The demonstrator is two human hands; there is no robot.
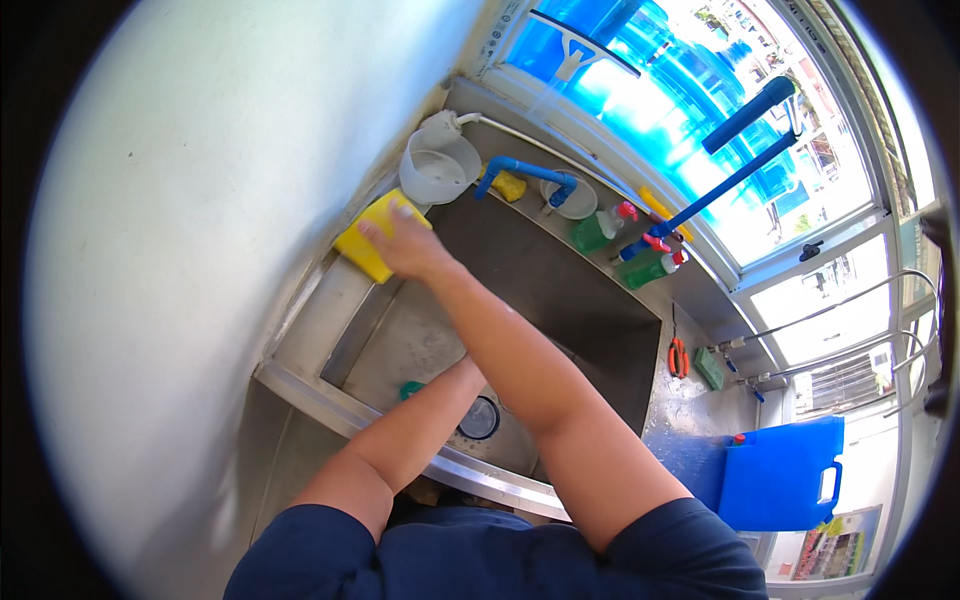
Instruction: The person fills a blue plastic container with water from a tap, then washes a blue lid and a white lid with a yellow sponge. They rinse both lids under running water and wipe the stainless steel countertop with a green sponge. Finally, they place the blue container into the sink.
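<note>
My right hand grips a flat yellow sponge over the left ledge of a stainless steel sink, close to the white wall. My left forearm reaches into the basin and crosses under my right forearm. That arm hides my left hand, so what it holds cannot be seen. On the basin floor near the front lies a round, dark-rimmed clear piece. A small teal object shows beside my left forearm, partly covered by it.
Behind the basin stand a translucent tub, a blue pipe faucet, a white bowl and green liquid bottles. A taller blue pipe rises there. Orange-handled pliers, a green scrub pad and a blue jug are rightward.
</note>
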